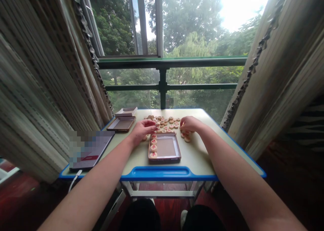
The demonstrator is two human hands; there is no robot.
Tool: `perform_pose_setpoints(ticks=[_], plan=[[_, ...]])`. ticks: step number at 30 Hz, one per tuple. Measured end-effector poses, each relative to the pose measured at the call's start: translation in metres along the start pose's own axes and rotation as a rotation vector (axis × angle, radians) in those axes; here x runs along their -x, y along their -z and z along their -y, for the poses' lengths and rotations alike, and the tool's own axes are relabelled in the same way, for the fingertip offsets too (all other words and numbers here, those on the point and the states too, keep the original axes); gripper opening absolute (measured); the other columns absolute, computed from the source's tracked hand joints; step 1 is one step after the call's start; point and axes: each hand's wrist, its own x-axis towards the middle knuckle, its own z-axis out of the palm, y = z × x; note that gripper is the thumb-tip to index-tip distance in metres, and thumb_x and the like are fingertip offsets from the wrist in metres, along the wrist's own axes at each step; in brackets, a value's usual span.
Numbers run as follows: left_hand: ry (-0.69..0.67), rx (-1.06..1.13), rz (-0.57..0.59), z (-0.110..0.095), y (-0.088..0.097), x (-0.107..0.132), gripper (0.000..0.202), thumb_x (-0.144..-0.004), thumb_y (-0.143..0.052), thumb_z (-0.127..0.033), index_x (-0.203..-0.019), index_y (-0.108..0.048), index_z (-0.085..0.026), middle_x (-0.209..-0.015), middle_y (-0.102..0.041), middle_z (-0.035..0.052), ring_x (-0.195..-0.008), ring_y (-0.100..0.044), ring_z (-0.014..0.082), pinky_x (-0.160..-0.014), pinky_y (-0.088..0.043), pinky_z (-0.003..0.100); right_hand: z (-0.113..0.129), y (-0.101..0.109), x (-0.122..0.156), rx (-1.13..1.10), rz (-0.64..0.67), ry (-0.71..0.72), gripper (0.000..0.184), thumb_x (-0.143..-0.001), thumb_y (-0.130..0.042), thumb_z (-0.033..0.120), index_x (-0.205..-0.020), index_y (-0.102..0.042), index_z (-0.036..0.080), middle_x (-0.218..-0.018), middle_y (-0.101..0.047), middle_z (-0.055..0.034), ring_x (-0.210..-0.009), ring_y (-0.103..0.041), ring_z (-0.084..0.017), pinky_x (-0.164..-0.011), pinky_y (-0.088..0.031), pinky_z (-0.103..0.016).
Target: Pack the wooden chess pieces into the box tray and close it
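My left hand point(142, 130) pinches a round wooden Chinese chess piece point(157, 124) above the far left corner of a shallow box point(178, 153). Inside that box, a column of chess pieces with red characters point(153, 148) runs along the left wall; the rest of its floor is bare. To the right, my right hand point(190, 124) bends its fingers down over loose chess pieces point(187, 139). Its fingertips are partly hidden, so whether it grips one does not show. Between and beyond the hands lie many more scattered chess pieces point(165, 121).
At the table's point(202, 156) back left lie another shallow open box point(122, 124) and a pale box part point(126, 111). A laptop-like flat device point(96, 153) with a white cable point(75, 180) rests at the left edge. Curtains point(83, 72) hang on both sides; a green railing point(163, 85) stands behind.
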Motion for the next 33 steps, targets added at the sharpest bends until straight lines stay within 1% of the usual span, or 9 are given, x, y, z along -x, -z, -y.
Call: perform_pose_setpoints(ticks=[8, 12, 15, 18, 23, 26, 28, 31, 33], plan=[[0.04, 0.057, 0.062, 0.001, 0.002, 0.0, 0.035, -0.063, -0.076, -0.031, -0.086, -0.059, -0.011, -0.083, -0.068, 0.0092, -0.071, -0.068, 0.0188, -0.054, -0.053, 0.024, 0.011, 0.008, 0.015, -0.098, 0.121, -0.026, 0.022, -0.068, -0.058, 0.033, -0.074, -0.068, 0.014, -0.055, -0.062, -0.0033, -0.047, -0.052, -0.011, -0.044, -0.035, -0.02], [0.047, 0.083, 0.085, 0.001, 0.002, 0.0, 0.035, -0.065, -0.075, -0.031, -0.088, -0.059, -0.011, -0.081, -0.068, 0.0091, -0.069, -0.067, 0.0177, -0.051, -0.052, 0.022, 0.02, 0.012, 0.018, -0.097, -0.008, 0.012, 0.025, -0.072, -0.057, 0.035, -0.078, -0.068, 0.014, -0.064, -0.063, -0.0046, -0.053, -0.052, -0.011, -0.048, -0.035, -0.021], [0.051, 0.104, 0.113, 0.001, 0.003, -0.001, 0.034, -0.065, -0.075, -0.03, -0.088, -0.058, -0.011, -0.082, -0.068, 0.0093, -0.069, -0.067, 0.0177, -0.05, -0.052, 0.021, 0.032, 0.005, 0.019, -0.176, -0.203, 0.253, 0.024, -0.072, -0.06, 0.033, -0.087, -0.068, 0.016, -0.076, -0.062, -0.0041, -0.061, -0.052, -0.011, -0.054, -0.037, -0.021], [0.061, 0.113, 0.147, 0.001, 0.002, -0.001, 0.034, -0.065, -0.075, -0.029, -0.089, -0.058, -0.011, -0.085, -0.068, 0.0098, -0.072, -0.068, 0.0186, -0.052, -0.052, 0.021, 0.049, -0.007, 0.023, -0.342, -0.305, 0.543, 0.03, -0.072, -0.064, 0.033, -0.097, -0.064, 0.018, -0.081, -0.059, -0.0029, -0.062, -0.049, -0.009, -0.057, -0.039, -0.021], [0.079, 0.091, 0.18, -0.004, 0.001, 0.004, 0.033, -0.064, -0.075, -0.03, -0.087, -0.059, -0.012, -0.081, -0.068, 0.0073, -0.075, -0.067, 0.0183, -0.056, -0.051, 0.02, 0.069, -0.02, 0.032, -0.422, -0.425, 0.728, 0.02, -0.078, -0.06, 0.031, -0.089, -0.064, 0.016, -0.076, -0.055, -0.0022, -0.062, -0.048, -0.008, -0.056, -0.04, -0.02], [0.083, 0.088, 0.19, -0.007, 0.0, 0.006, 0.036, -0.062, -0.076, -0.032, -0.087, -0.06, -0.012, -0.079, -0.068, 0.0076, -0.072, -0.067, 0.017, -0.057, -0.05, 0.022, 0.07, -0.019, 0.034, -0.417, -0.453, 0.749, 0.017, -0.077, -0.06, 0.03, -0.087, -0.064, 0.016, -0.076, -0.055, -0.002, -0.062, -0.049, -0.008, -0.057, -0.04, -0.019], [0.079, 0.073, 0.177, -0.009, 0.001, 0.005, 0.037, -0.063, -0.074, -0.035, -0.087, -0.06, -0.012, -0.079, -0.069, 0.0085, -0.057, -0.064, 0.0122, -0.047, -0.046, 0.019, 0.067, -0.015, 0.034, -0.406, -0.467, 0.726, 0.018, -0.076, -0.061, 0.03, -0.086, -0.064, 0.016, -0.074, -0.057, -0.0018, -0.062, -0.049, -0.009, -0.058, -0.04, -0.02], [0.014, -0.006, 0.007, -0.008, 0.002, 0.002, 0.034, -0.068, -0.066, -0.042, -0.082, -0.06, -0.011, -0.066, -0.067, 0.0056, -0.03, -0.038, 0.0017, -0.03, -0.024, 0.016, 0.059, -0.009, 0.028, -0.341, -0.473, 0.591, 0.02, -0.074, -0.062, 0.032, -0.084, -0.066, 0.015, -0.072, -0.059, -0.0024, -0.062, -0.049, -0.01, -0.058, -0.038, -0.021], [-0.06, -0.101, -0.154, -0.003, 0.003, -0.002, 0.033, -0.071, -0.06, -0.043, -0.075, -0.059, -0.011, -0.053, -0.062, 0.0011, -0.027, -0.026, 0.0007, -0.029, -0.016, 0.017, 0.05, -0.007, 0.021, -0.267, -0.434, 0.462, 0.022, -0.074, -0.061, 0.034, -0.083, -0.068, 0.016, -0.071, -0.06, -0.0027, -0.062, -0.049, -0.01, -0.057, -0.037, -0.021]])
